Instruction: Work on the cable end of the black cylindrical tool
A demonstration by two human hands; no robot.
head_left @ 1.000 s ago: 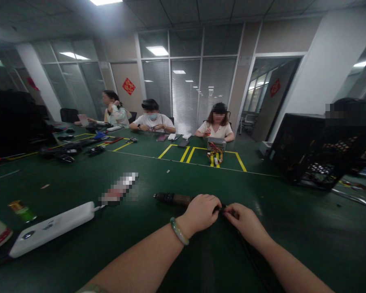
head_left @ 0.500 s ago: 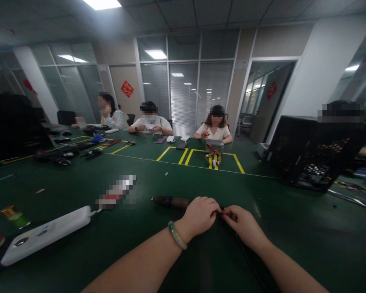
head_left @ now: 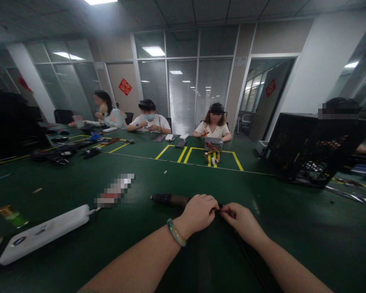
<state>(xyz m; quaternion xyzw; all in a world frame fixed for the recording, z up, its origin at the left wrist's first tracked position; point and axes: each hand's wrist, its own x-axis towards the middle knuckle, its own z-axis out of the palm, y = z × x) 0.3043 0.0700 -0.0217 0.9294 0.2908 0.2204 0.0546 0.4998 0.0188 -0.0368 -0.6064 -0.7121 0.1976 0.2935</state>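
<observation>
An electric screwdriver [head_left: 177, 201], dark with a brownish body, lies across the green table in front of me, its tip pointing left. My left hand [head_left: 199, 211], with a jade-coloured bangle at the wrist, is closed over its rear part. At that rear end, the thumb and fingers of my right hand [head_left: 238, 217] pinch the start of a dark cord [head_left: 245, 254]. The cord runs down under my right wrist toward the table's near side. My fingers hide the exact joint between cord and tool.
To the left lie a white elongated box [head_left: 45, 234] with a cord and a small green bottle [head_left: 14, 216]. A black computer case [head_left: 305, 150] stands at right. Across the table, people sit by a grey box with coloured wires [head_left: 213, 156] and yellow tape markings [head_left: 238, 160].
The view has shifted slightly, so the table items sit a little higher and further left. Both hands keep nearly the same hold on screwdriver and cord.
</observation>
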